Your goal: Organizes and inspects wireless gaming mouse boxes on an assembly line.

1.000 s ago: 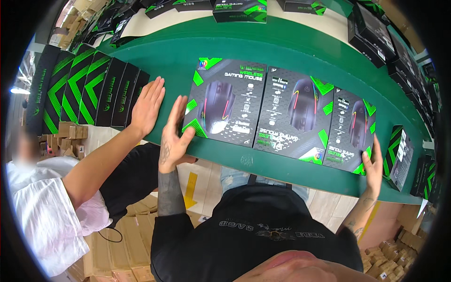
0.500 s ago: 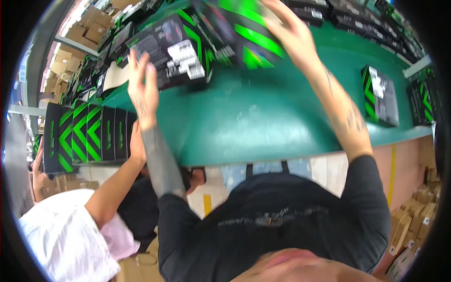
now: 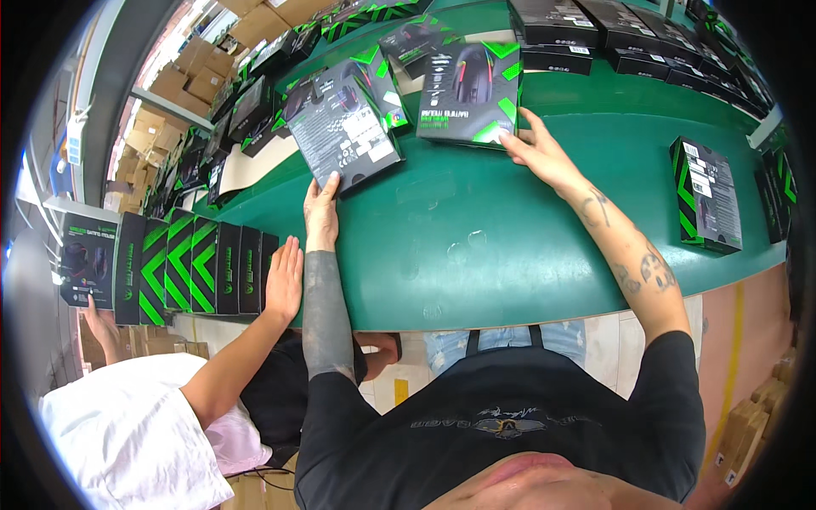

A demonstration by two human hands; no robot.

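Observation:
My left hand [image 3: 323,211] has its thumb on the lower corner of a grey-black mouse box [image 3: 344,140], with small print and white labels facing up. My right hand [image 3: 548,157] grips the lower right corner of another mouse box [image 3: 455,106], black with green corner stripes and a picture of a mouse. This box is tilted above the green table [image 3: 476,229]. Behind the left box, a further box [image 3: 380,81] with green chevrons is partly hidden.
To the left, a co-worker's hands [image 3: 285,276] press a row of upright boxes [image 3: 183,263] from both ends. One box [image 3: 705,195] lies alone at the right. Stacked black boxes [image 3: 557,30] line the far side; cardboard boxes [image 3: 195,59] stand beyond, left.
My right hand has come down and nearer with its box, now face up. My left hand, spread beside a box before, has its thumb on one. The head view has shifted slightly.

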